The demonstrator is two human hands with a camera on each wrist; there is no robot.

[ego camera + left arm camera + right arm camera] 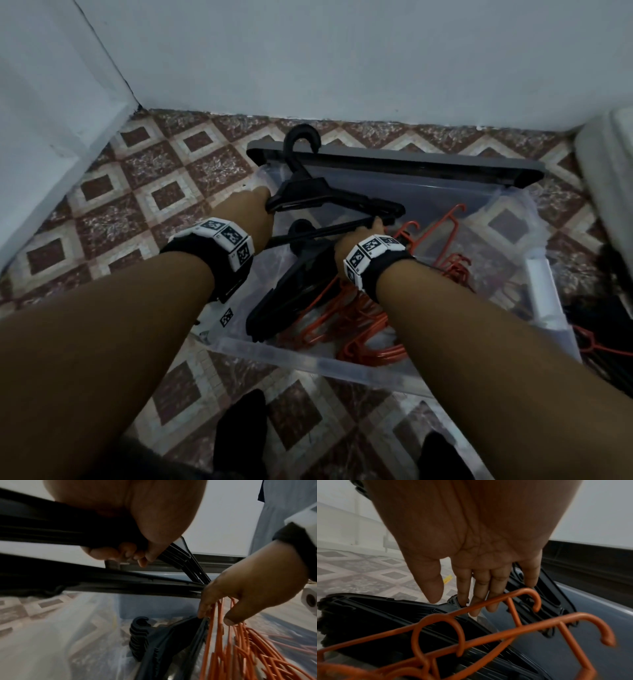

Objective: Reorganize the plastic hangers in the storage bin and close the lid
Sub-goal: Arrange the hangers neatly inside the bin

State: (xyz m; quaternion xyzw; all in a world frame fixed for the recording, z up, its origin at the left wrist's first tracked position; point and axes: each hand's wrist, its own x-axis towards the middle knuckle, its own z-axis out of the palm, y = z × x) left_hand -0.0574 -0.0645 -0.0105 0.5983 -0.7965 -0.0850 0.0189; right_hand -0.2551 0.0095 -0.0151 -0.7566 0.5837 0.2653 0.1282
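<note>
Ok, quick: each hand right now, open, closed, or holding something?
Left hand: closed round a bundle of black hangers.
Right hand: open, fingers straight, tips touching the far end of that bundle.

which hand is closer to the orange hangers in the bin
Right. The right hand has its straight fingers among the orange hangers; the left hand grips raised black hangers across the bin.

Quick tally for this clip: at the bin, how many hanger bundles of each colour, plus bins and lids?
Black hanger bundles: 2, the held bundle in the left hand and the lying bundle
Orange hanger heap: 1
Storage bin: 1
Lid: 1
Total: 5
</note>
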